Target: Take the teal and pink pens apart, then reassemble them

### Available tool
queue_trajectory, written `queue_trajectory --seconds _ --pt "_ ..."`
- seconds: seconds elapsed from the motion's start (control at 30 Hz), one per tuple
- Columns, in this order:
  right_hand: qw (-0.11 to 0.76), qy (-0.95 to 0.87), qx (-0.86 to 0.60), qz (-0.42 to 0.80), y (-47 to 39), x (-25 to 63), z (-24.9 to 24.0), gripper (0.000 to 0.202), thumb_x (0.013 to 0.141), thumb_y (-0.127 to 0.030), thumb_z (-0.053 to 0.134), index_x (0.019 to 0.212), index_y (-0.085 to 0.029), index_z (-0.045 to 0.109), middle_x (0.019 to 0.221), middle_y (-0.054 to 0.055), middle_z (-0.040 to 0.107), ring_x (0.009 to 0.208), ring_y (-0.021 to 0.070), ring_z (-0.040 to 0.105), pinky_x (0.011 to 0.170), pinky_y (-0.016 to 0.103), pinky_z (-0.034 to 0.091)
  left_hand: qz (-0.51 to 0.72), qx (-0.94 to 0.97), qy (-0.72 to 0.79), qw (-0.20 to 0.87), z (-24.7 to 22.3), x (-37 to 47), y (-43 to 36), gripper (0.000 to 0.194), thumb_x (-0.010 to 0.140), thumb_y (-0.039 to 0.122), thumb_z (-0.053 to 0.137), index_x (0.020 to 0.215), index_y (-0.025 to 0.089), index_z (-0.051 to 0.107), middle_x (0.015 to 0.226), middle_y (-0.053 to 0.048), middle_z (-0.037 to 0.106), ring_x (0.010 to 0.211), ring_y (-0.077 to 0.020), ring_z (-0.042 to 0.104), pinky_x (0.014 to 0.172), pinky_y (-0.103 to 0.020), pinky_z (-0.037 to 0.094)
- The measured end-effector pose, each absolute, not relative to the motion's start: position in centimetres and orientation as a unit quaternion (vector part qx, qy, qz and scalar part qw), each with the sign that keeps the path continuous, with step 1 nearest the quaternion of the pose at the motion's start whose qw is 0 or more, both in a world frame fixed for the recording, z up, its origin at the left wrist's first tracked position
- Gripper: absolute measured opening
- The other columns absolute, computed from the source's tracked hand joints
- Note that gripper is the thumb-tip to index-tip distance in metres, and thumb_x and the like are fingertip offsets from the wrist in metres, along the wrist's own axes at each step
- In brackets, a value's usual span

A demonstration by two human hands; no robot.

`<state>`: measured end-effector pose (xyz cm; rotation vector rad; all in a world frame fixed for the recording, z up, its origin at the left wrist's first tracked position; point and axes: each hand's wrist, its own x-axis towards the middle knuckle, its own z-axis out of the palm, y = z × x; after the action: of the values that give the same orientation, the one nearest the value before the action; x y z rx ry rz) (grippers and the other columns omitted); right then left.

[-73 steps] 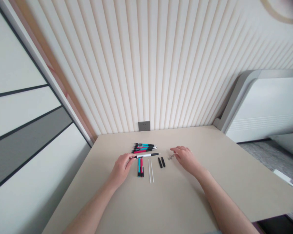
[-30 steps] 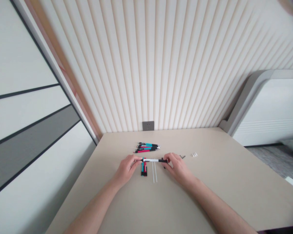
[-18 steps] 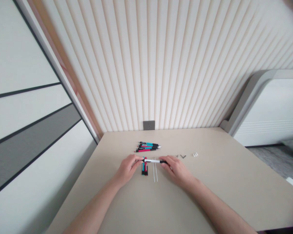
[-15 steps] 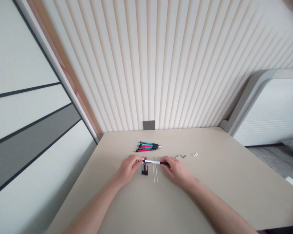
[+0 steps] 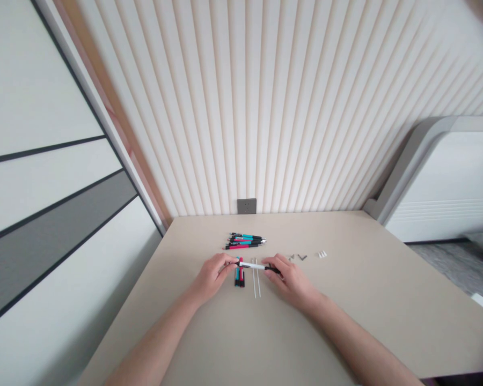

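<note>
While crosswise, pen [image 5: 253, 265] between fingers [image 5: 225, 259]

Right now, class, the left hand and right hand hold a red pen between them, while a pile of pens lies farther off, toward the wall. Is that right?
Not quite: in the head view, the held pen is white with black ends, not red. The left hand and right hand hold it between them, and the pile of pens lies farther off, toward the wall.
</note>
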<state>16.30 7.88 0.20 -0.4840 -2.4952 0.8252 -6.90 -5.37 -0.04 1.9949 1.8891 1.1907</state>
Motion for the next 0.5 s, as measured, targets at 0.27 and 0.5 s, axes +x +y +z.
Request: queue_trajectory --seconds 0.27,0.5 --pt "0.253 -0.901 -0.182 0.303 7.83 15.92 -0.3 0.015 0.097 -0.029 0.047 0.1 -0.021 0.059 0.095 0.005 0.062 0.082 0.0165 0.061 0.076 0.029 0.049 0.399 0.666 0.626 0.073 -0.1 -6.85 -5.32 0.016 0.095 0.03 0.051 0.102 0.02 0.062 0.092 -0.003 0.071 0.083 -0.0151 0.066 0.075 -0.025 0.05" --pt "0.277 -0.904 -0.158 0.286 8.2 15.95 -0.64 0.023 0.097 -0.028 0.047 0.112 -0.024 0.064 0.098 0.006 0.064 0.085 0.0159 0.063 0.078 0.027 0.05 0.397 0.657 0.636 0.082 0.12 -6.5 -5.25 0.019 0.093 0.033 0.052 0.099 0.019 0.063 0.089 -0.003 0.07 0.08 -0.0152 0.064 0.076 -0.025 0.048"
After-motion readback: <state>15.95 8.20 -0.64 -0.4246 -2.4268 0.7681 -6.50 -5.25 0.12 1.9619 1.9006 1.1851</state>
